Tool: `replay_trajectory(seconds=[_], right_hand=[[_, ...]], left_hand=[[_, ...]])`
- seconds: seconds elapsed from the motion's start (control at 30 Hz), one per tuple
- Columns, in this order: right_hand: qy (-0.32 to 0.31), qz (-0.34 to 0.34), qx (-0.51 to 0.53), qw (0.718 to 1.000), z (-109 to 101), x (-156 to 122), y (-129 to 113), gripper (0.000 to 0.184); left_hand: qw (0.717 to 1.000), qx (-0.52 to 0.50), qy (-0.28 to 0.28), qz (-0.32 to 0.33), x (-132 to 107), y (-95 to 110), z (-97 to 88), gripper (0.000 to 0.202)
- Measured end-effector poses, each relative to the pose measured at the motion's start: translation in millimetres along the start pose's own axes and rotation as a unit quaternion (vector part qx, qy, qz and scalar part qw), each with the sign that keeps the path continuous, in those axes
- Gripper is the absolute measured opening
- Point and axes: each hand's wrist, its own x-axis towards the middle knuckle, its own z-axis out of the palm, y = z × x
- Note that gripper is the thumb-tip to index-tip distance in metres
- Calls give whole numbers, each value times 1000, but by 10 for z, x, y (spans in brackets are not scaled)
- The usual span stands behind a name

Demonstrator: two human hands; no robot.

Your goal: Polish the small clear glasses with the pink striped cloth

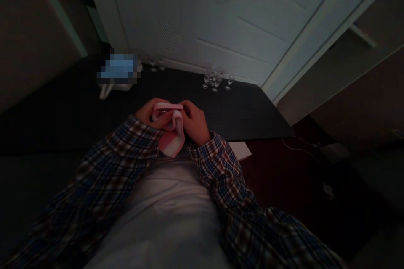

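A pink and white cloth (172,141) is bunched between my two hands, just above the near side of the dark table. My left hand (147,111) is closed around its left part, fingers partly covered by the folds. From the other side, my right hand (196,122) pinches the cloth's upper right edge. A faint shiny spot shows inside the folds, but I cannot make out what it is. The cloth's lower corner hangs loose in front of my body.
On the dark table (233,111), several small stemmed glasses (215,82) stand near the white panel (189,8). Two more glasses (153,65) are farther left, beside a blurred-out device (118,69). A white flat item (240,150) lies low by my right sleeve.
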Motion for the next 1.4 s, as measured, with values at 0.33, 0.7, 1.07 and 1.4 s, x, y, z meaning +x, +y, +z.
replay_trajectory(seconds=[0.33,0.7,1.07,1.4], right_hand=[[4,9,4,1000,3,-24,-42,17],[20,0,35,999,26,-41,-62,18],[9,11,22,1000,30,-47,-52,19],[-7,15,15,1000,25,-45,-74,19]], left_hand=[[1000,2,9,-7,-15,-11,10,26],[993,-83,2,-78,26,-103,-49,32],[997,-29,11,-65,-38,-1,-1,26],[998,-1,-10,-66,-46,35,-23,23]])
